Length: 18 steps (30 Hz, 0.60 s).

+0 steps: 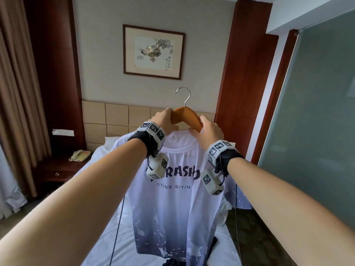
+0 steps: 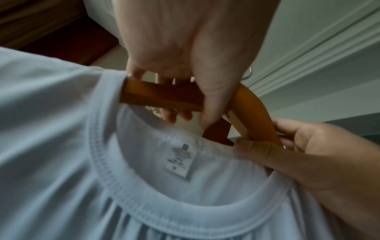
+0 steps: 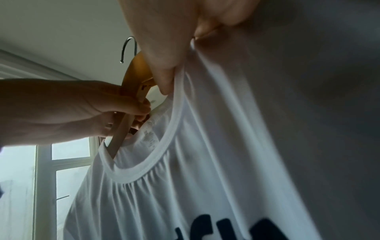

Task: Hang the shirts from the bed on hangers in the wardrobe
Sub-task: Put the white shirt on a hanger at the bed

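Both arms reach forward over the bed (image 1: pixel 107 235), holding a wooden hanger (image 1: pixel 187 117) up in front of the headboard (image 1: pixel 117 120). The left hand (image 1: pixel 163 120) grips the hanger's left arm, fingers curled round the wood with the thumb across its near face. The right hand (image 1: pixel 209 129) pinches the collar of the white shirt (image 1: pixel 172 204) against the hanger's right arm, thumb on the near side.

In the left wrist view the hanger's left arm already passes inside the neck opening (image 2: pixel 185 162), while the right arm is still outside the collar's edge, which the right hand draws taut. The size label shows on the inner back of the neck. The metal hook (image 1: pixel 184 96) stands free above both hands, below the framed picture (image 1: pixel 153 51).

The shirt hangs clear of the mattress for most of its length, its dark-splashed hem low near the bottom edge of the head view. A dark garment (image 1: pixel 171 263) lies on the bed below it. To the left there is floor between the bed and the nightstand (image 1: pixel 57 169) with its telephone (image 1: pixel 79 155); to the right a narrow strip of floor runs beside a frosted glass panel (image 1: pixel 317 112).
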{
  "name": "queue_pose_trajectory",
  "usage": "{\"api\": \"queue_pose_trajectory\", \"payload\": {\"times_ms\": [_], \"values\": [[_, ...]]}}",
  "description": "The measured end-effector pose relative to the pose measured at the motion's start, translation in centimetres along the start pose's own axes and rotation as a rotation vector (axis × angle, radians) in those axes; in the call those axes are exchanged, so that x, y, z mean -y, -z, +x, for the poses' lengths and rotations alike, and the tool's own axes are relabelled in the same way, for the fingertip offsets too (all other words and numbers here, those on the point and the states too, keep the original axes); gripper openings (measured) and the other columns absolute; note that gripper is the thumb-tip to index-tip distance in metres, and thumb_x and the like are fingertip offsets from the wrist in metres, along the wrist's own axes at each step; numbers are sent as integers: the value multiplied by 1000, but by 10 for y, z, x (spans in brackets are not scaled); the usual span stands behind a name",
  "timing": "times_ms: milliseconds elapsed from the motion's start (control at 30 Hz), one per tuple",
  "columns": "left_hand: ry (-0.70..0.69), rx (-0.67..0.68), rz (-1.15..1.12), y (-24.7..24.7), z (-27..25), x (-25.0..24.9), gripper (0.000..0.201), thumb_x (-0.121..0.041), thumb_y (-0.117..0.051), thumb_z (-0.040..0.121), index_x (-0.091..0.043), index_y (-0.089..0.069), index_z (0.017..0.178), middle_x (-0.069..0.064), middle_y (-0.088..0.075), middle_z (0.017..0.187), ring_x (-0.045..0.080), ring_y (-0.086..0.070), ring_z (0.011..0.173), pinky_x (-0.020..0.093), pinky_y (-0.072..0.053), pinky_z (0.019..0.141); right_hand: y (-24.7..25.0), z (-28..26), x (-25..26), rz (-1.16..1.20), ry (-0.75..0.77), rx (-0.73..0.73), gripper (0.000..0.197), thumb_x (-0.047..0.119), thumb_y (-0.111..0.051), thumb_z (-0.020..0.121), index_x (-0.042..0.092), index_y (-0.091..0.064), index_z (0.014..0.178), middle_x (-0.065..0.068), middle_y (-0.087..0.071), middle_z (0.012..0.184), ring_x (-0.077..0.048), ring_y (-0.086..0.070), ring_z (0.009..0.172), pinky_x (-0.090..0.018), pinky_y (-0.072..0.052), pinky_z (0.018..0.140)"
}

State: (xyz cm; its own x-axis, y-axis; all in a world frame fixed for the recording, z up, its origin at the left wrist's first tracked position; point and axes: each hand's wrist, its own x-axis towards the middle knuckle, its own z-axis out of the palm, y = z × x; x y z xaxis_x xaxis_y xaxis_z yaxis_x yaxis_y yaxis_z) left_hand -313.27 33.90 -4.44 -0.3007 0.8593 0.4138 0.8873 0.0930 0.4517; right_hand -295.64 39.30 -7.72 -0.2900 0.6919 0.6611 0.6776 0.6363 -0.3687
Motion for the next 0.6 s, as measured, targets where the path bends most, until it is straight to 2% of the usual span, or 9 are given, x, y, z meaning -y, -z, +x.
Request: {"api": "queue_pose_trajectory", "payload": {"times_ms": [100, 200, 267, 367, 400, 500, 600], "values": [[13, -7, 31, 0, 2, 1, 47, -37, -70, 86, -17, -48, 122, 8, -59, 110, 31, -58, 91, 38, -46, 80, 1, -1, 1, -22, 22, 33, 30, 47, -63, 90, 22, -48, 94, 7, -51, 68, -23, -53, 63, -27, -31, 53], [64, -17, 65, 1, 0, 3, 45, -44, -64, 90, -17, -44, 120, 4, -53, 101, 32, -58, 92, 49, -47, 93, 4, -1, -4, -130, 2, 119, 44, 60, -51, 93, 17, -52, 95, 2, -54, 70, -24, -55, 64, -29, -39, 55], [78, -25, 81, 1, -1, 5, 45, -46, -62, 91, -17, -43, 119, 6, -56, 101, 31, -58, 91, 51, -47, 93, 8, -1, -8, -123, -6, 163, 54, 66, -37, 96, 15, -57, 99, -3, -62, 79, -25, -60, 71, -32, -44, 61], [76, -45, 69, 1, -2, 9, 45, -47, -61, 92, -14, -42, 116, 10, -60, 106, 34, -61, 94, 49, -50, 88, 13, -1, -13, -21, -74, 159, 57, 60, -23, 102, 20, -64, 108, -1, -66, 97, -27, -62, 90, -34, -43, 68], [74, -54, 64, 2, -2, 10, 44, -47, -60, 92, -13, -41, 114, 10, -60, 106, 34, -61, 93, 48, -50, 87, 15, -2, -15, -11, -117, 162, 56, 57, -21, 103, 22, -64, 105, -2, -64, 98, -29, -61, 92, -33, -42, 72], [84, -90, 64, 7, -4, 12, 39, -46, -58, 94, -16, -37, 106, 8, -58, 102, 34, -59, 93, 48, -49, 86, 16, -2, -30, -36, -220, 206, 55, 56, -20, 103, 20, -57, 83, -8, -63, 90, -32, -59, 86, -35, -44, 75], [103, -122, 105, 9, -9, 10, 37, -46, -57, 95, -17, -36, 104, 5, -54, 96, 35, -60, 96, 46, -44, 89, 11, -2, -46, 66, -292, 187, 52, 50, -26, 103, 14, -49, 73, -11, -57, 78, -30, -54, 77, -36, -40, 68]]}}
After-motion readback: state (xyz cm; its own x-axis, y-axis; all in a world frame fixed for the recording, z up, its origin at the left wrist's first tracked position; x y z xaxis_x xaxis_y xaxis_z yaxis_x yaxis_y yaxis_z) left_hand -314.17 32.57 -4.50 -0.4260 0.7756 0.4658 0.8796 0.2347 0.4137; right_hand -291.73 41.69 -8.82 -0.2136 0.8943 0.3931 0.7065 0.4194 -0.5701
